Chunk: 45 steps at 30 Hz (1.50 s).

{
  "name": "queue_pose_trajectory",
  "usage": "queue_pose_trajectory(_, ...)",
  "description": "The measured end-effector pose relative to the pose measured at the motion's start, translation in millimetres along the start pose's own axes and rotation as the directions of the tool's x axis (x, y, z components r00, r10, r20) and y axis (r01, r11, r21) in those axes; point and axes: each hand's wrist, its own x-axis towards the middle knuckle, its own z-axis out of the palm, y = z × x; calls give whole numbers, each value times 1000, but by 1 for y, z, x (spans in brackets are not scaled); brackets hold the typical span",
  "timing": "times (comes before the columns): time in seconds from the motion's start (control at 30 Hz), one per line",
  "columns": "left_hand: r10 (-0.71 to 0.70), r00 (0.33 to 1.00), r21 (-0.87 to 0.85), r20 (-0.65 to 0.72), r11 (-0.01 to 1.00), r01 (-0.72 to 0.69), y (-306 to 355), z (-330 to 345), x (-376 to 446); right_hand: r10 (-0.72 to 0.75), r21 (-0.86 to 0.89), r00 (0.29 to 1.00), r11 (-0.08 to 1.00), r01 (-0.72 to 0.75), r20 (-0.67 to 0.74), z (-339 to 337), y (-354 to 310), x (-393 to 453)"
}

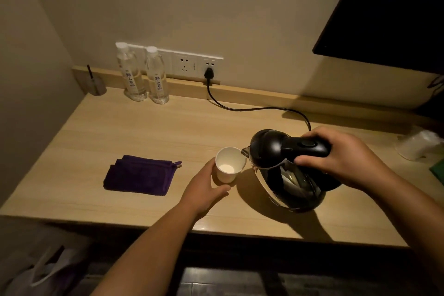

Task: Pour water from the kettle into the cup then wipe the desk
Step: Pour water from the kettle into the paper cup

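Note:
A white paper cup [230, 163] stands upright on the wooden desk [120, 132], and my left hand [204, 190] wraps around its near side. My right hand [341, 158] grips the black handle of a steel-and-black kettle [286, 175]. The kettle is tilted left, its spout right at the cup's rim. I cannot make out a stream of water. A folded purple cloth [140, 175] lies flat on the desk, left of the cup.
Two water bottles [144, 74] stand at the back by a wall socket strip [192, 65]. A black cord [252, 109] runs from the plug across the desk to behind the kettle. A crumpled plastic bag [418, 144] lies at the right edge. A dark screen [389, 12] hangs upper right.

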Motion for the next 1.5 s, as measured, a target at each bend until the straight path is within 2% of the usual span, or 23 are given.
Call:
queue_pose_trajectory(0.17, 15, 1000, -11, -13, 1000, -15, -4, 4, 2, -39, -152, 998, 987, 46, 52, -2, -17, 14)
queue_pose_trajectory(0.47, 21, 999, 44, -49, 999, -19, -11, 9, 8, -126, -321, 986, 934, 155, 109, -10, -41, 36)
queue_pose_trajectory(0.9, 59, 996, 19, -65, 998, -58, -16, 8, 9, -145, -410, 961, 882, 233, 234, -5, -50, 51)
queue_pose_trajectory(1.5, 88, 992, 36, -86, 996, -85, -18, 10, 11, -184, -483, 945, 823, 299, 271, 2, -69, 62)
